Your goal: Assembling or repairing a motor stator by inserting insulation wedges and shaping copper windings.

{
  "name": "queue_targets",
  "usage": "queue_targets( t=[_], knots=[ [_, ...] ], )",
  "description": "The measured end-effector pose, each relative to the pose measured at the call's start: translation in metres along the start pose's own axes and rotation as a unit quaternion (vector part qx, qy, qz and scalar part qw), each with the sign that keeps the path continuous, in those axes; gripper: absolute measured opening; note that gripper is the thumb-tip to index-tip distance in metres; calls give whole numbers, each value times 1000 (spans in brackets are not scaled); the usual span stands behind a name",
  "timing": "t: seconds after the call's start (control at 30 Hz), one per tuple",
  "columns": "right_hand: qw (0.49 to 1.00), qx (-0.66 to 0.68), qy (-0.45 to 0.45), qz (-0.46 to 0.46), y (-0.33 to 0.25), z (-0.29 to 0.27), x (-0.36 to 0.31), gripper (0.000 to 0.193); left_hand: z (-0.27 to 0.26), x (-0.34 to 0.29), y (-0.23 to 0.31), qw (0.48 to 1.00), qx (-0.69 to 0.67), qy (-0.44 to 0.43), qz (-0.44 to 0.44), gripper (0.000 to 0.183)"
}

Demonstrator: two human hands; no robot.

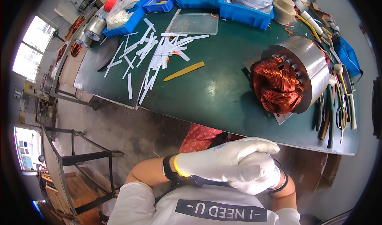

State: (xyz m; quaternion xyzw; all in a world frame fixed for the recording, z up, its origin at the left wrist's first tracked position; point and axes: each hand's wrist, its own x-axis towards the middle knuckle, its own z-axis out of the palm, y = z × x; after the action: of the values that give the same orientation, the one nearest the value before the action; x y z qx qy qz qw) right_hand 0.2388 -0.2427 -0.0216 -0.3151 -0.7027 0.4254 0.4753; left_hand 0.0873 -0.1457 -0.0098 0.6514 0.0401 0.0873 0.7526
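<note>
My hands, both in white knitted gloves, are clasped together before my chest, short of the table's front edge. My left hand (pixel 219 159) comes across from the left, its yellow cuff showing, and its fingers lie closed over the right. Folded against it is my right hand (pixel 260 171), with curled fingers; whether anything is between the palms is hidden. Nearest on the table is a motor stator, a silvery metal cylinder (pixel 312 74) with a thick bundle of copper windings (pixel 274 88) bulging from its near end. A flat yellow stick (pixel 184 71) lies left of it.
Many white strips (pixel 159 52) are scattered over the green table (pixel 223 94). Blue bins (pixel 244 16) line the far edge, beside a clear plastic sheet (pixel 195 24). Hand tools (pixel 329 117) lie at the right. A black metal-framed cart (pixel 85 159) stands on the left floor.
</note>
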Motion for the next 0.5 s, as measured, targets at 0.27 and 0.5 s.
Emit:
queue_targets(
  t=[0.27,0.5],
  knots=[
    [958,215,187,-44,-13,-41,-10,18,-34,-7,-14,935,-223,202,189,41],
    [741,-573,241,253,12,-75,-47,31,-86,3,1,811,304,500,12,32]
  ],
)
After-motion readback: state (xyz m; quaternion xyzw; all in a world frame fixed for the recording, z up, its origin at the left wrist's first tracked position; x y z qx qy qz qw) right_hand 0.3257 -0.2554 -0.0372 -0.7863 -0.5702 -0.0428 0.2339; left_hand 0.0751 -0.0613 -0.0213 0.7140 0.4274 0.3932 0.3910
